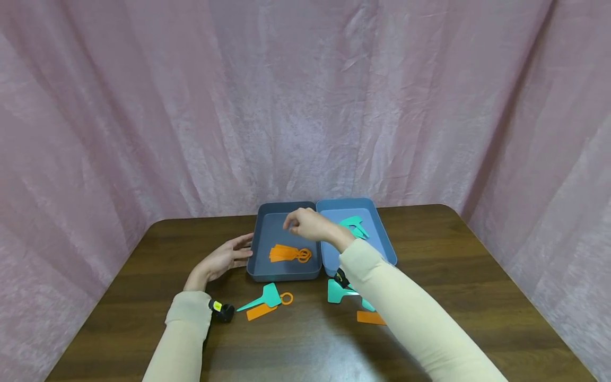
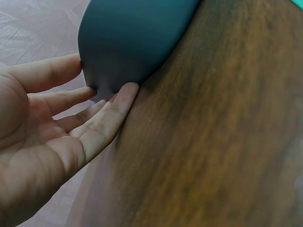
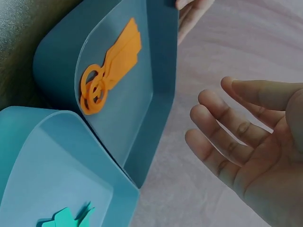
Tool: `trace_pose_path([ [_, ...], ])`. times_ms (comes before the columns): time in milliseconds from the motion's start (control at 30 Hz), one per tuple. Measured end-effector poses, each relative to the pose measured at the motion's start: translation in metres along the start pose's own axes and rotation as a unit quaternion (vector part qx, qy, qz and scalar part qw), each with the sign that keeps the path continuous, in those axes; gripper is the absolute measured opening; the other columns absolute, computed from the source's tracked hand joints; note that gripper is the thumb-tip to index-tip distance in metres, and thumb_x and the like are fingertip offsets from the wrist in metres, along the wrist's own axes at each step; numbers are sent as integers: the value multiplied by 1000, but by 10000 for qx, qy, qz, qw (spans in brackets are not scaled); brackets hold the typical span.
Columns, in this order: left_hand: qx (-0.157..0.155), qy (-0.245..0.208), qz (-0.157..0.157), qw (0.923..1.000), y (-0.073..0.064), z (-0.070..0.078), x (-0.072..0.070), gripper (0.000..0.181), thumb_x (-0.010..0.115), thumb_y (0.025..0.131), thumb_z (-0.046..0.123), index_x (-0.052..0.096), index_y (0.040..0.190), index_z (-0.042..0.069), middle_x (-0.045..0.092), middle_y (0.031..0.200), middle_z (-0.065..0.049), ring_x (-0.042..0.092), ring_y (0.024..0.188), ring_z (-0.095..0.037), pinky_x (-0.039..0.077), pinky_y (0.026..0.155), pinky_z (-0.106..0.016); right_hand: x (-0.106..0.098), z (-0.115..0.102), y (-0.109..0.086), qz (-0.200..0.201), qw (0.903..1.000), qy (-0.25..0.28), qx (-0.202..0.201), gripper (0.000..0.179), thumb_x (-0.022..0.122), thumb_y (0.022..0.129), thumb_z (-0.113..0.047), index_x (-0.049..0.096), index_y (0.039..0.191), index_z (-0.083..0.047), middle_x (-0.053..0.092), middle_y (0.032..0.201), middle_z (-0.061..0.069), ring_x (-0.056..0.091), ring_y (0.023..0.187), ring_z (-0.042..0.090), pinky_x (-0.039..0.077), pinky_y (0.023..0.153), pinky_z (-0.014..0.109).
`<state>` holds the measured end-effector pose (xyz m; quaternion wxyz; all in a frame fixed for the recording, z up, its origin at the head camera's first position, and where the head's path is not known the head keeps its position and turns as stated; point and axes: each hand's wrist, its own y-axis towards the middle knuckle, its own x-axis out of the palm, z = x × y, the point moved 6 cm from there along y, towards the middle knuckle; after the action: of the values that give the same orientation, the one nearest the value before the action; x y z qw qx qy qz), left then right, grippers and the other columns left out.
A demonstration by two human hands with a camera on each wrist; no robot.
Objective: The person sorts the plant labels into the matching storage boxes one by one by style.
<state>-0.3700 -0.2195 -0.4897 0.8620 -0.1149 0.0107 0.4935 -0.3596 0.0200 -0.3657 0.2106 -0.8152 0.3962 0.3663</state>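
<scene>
My left hand (image 1: pixel 223 260) touches the left outer wall of a dark grey-blue tray (image 1: pixel 286 277), its fingertips (image 2: pixel 127 90) low on the wall near the table. Over that tray hovers my right hand (image 1: pixel 310 224); in the right wrist view its fingers (image 3: pixel 215 130) are loosely bent with nothing between them. Several orange ring-ended tags (image 1: pixel 284 253) lie overlapping in the dark tray. In the lighter blue tray (image 1: pixel 382 233) alongside are green T-shaped plant labels (image 1: pixel 352 221), partly hidden by my right wrist in the head view.
Before the trays, a green T-shaped label (image 1: pixel 269 296) lies across an orange ring-ended tag (image 1: pixel 260 312) on the wooden table (image 1: pixel 296 350). Under my right forearm are more green labels (image 1: pixel 336 292) and an orange piece (image 1: pixel 369 318). A pink curtain (image 1: pixel 296 106) hangs behind.
</scene>
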Motion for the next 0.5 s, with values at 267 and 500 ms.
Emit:
trace_pose_path([
  [267,-4,30,-63,10000,0,-3,2,68,48,111,10,12,167,5,15,170,-27,29,151,-46,34,119,-61,3,-12,-13,-7,9998,-168,-123,23,57,107,-7,74,122,-11,72,115,10,64,88,16,55,82,33],
  [500,25,144,-74,9999,0,0,0,69,50,110,12,12,168,6,17,169,-26,30,151,-45,35,119,-60,6,-21,-24,-44,9992,-189,-354,22,58,107,-8,73,123,-11,72,118,6,68,101,23,56,85,33],
])
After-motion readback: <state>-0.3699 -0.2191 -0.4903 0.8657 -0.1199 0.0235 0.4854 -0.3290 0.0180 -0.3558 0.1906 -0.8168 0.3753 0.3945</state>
